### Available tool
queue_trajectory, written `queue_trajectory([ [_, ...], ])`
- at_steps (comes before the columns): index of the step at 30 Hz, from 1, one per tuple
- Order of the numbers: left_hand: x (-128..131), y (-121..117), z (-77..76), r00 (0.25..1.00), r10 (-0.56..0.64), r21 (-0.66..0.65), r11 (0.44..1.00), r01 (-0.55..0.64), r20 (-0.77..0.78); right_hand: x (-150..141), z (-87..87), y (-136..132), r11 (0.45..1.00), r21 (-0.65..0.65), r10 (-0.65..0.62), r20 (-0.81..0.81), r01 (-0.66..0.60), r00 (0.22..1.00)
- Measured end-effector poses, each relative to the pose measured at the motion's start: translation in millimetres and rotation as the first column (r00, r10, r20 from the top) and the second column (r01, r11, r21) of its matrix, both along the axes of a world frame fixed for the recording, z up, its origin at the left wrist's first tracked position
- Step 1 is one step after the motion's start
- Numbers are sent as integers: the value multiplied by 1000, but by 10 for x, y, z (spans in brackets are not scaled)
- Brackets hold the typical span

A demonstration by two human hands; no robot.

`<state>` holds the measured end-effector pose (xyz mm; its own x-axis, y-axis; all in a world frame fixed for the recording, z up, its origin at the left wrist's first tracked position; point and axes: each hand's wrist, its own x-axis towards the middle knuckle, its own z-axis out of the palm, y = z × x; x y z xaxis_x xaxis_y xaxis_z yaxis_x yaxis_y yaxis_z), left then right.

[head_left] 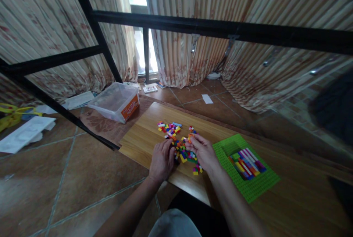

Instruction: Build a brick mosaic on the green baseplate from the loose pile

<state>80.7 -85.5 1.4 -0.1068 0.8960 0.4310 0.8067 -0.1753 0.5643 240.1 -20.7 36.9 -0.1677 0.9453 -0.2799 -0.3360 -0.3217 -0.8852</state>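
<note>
Loose toy building bricks (183, 155) in many colours lie in a spread heap on the wooden tabletop. At the heap's left edge rests my left hand (162, 159), its fingers curled together and their tips down among the bricks. What they hold, if anything, is hidden. My right hand (202, 150) is over the right side of the heap, pinching an orange toy brick (190, 136) between thumb and fingers. To its right lies a green baseplate (230, 145), with rows of coloured bricks (246, 163) pressed onto its middle.
A clear plastic bin (110, 101) with an orange label stands beyond the table's left end. A black metal frame (165, 21) crosses above and down the left side. Striped curtains (179, 53) hang behind. Papers (26, 134) lie on the tiled floor.
</note>
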Motion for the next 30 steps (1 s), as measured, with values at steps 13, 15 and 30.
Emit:
queue_trajectory([
  [13, -12, 14, -10, 1000, 4, -6, 1000, -4, -5, -29, -199, 49, 943, 330, -190, 638, -42, 746],
  [15, -17, 18, -19, 1000, 5, -10, 1000, -5, -3, -56, -153, 50, 924, 371, -212, 704, -97, 678],
  [30, -25, 32, -34, 1000, 10, -33, 999, -10, -1, -52, -168, 34, 929, 370, -216, 496, 20, 841],
])
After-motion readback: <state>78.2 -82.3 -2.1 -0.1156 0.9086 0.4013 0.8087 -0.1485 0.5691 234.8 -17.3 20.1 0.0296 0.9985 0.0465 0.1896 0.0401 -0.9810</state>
